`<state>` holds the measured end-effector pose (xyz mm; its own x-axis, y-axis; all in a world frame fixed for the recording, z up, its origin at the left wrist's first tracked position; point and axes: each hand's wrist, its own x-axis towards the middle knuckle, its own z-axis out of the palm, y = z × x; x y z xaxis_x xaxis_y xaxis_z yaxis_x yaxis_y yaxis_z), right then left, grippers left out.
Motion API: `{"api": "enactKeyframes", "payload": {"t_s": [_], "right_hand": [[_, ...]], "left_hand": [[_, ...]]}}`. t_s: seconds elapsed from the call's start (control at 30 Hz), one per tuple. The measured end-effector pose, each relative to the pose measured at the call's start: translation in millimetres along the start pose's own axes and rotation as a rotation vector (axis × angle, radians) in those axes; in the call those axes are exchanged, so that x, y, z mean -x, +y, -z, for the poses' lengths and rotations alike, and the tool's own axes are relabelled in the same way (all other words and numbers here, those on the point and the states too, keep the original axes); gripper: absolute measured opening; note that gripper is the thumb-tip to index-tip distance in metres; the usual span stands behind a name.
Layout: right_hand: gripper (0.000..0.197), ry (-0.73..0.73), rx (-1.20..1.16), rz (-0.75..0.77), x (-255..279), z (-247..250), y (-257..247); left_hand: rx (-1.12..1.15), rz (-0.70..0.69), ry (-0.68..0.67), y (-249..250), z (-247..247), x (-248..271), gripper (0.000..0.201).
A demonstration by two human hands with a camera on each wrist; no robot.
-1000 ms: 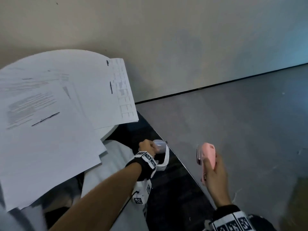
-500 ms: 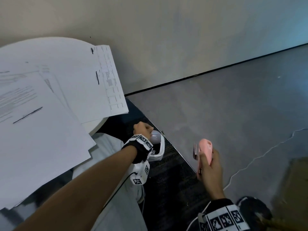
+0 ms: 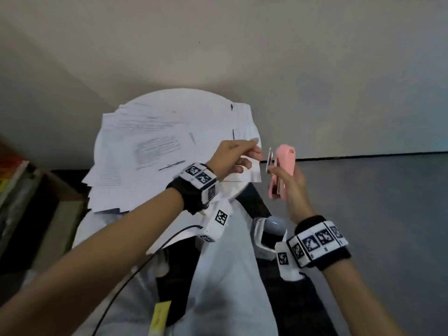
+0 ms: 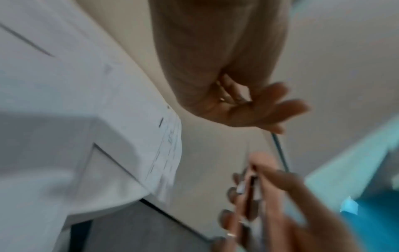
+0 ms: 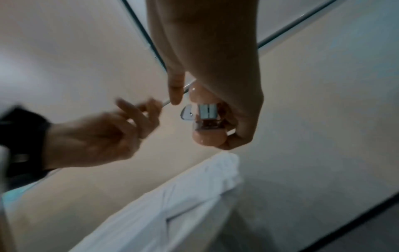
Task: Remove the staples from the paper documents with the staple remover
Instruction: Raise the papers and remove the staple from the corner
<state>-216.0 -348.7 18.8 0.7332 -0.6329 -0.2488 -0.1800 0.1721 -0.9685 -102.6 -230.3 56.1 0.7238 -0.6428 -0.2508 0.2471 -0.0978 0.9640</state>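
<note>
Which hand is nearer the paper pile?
Left. The left hand reaches over the pile's right edge; the right hand, gripping the pink remover, is off to its right.

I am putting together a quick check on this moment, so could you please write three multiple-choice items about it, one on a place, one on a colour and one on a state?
1. Where do the papers lie?
A. on the round white table
B. on the grey floor
C. in a drawer

2. What colour is the staple remover?
A. blue
B. pink
C. black

3. What is the right hand doing?
A. resting flat on the papers
B. hanging idle with nothing in it
C. gripping the staple remover

Answers:
1 A, the sheets are spread over the round tabletop in the head view.
2 B, its plastic body is pink, with metal parts at the front.
3 C, its fingers are curled round the tool's body, held off the table's edge near the left hand.
</note>
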Motion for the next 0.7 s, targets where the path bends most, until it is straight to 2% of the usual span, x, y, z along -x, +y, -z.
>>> {"api": "enactKeyframes", "payload": {"t_s": [0.03,0.1,0.17,0.2,0.27,0.33,0.43,0.57,0.63,0.7], "right_hand": [[0.036,-0.009,0.033,0.016,-4,-17,-9],[0.034,-0.027,0.124,0.067,-15,-48,-23],[0.029,-0.081,0.226,0.097,-28,-79,-31],[0.028,-0.12,0.291,0.109,-34,-96,-32],[0.029,-0.192,0.43,0.094,-44,-130,-28],[0.03,-0.241,0.522,0.039,-54,-161,-16],[0.022,-0.261,0.627,-0.028,-65,-195,3],[0.03,-0.193,0.732,0.012,-69,-219,17],[0.034,-0.174,0.786,0.006,-71,-224,19],[0.036,-0.142,0.825,0.016,-72,-225,19]], "left_hand": [[0.076,0.009,0.005,9,18,13,0.029],[0.104,-0.01,0.109,12,63,35,0.025],[-0.032,-0.025,0.332,-5,112,48,0.013],[-0.153,0.011,0.469,-18,135,52,0.018],[-0.475,0.209,0.698,-45,169,56,0.057],[-0.679,0.405,0.848,-63,183,60,0.089],[-0.676,0.474,0.906,-77,186,58,0.1],[-0.675,0.417,0.921,-87,184,49,0.086],[-0.677,0.341,0.926,-93,181,48,0.076],[-0.648,0.286,0.943,-97,179,46,0.077]]}}
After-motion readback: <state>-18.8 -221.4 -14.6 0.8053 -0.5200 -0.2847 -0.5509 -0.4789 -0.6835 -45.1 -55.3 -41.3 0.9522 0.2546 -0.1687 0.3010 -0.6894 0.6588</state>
